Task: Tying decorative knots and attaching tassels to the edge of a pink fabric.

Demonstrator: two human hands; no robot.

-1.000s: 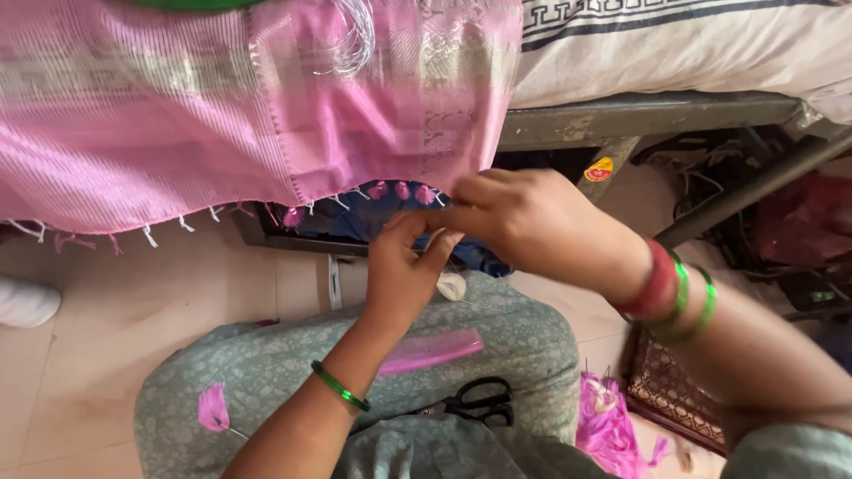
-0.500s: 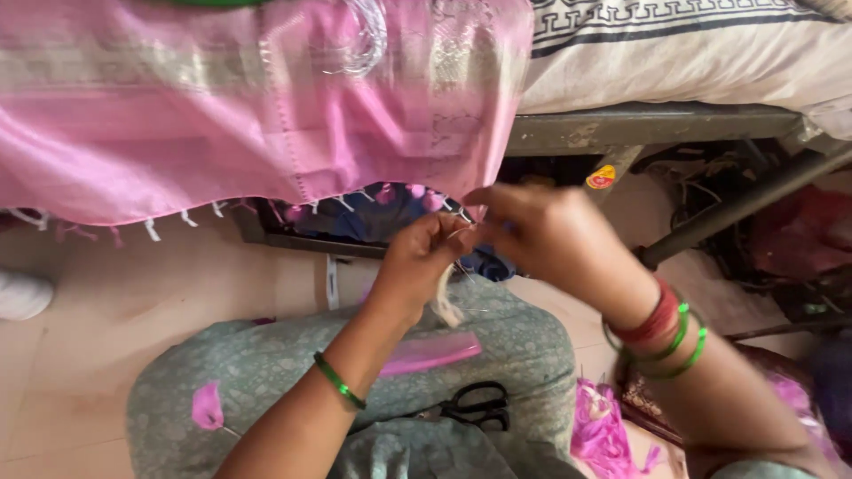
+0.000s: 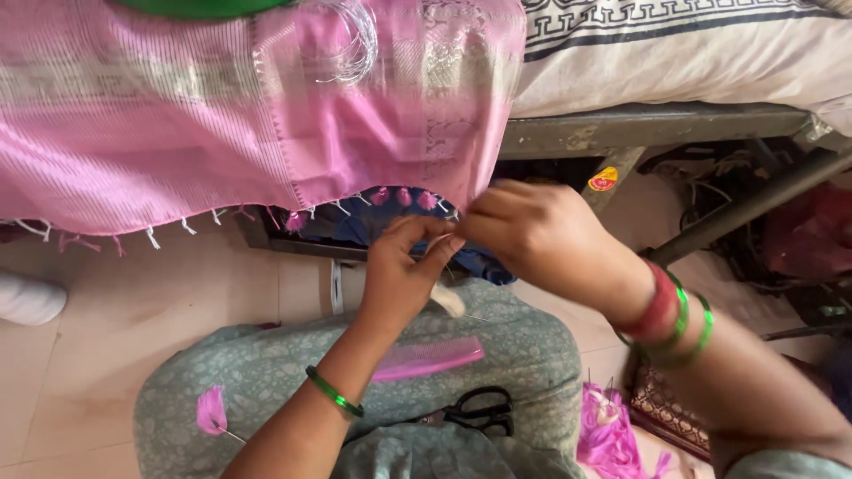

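what the fingertips pinch is too small to make out, likely a thread at the pink cloth's (image 3: 266, 133) fringe, where both hands meet. left hand (image 3: 399, 275) has thumb and fingers closed together; right hand (image 3: 541, 239) is curled shut beside it, touching. compared with half a second ago, the hands sit slightly higher, nearer the tassels (image 3: 404, 197). a pink comb (image 3: 426, 359) and scissors (image 3: 475, 412) lie on the lap

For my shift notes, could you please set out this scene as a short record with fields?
Left hand: left hand pinching the fringe of the pink cloth
Right hand: right hand at the same hem, fingertips meeting the left
Lap: pink comb, black scissors, loose pink tassel
Wrists: green bangle left; red and green bangles right
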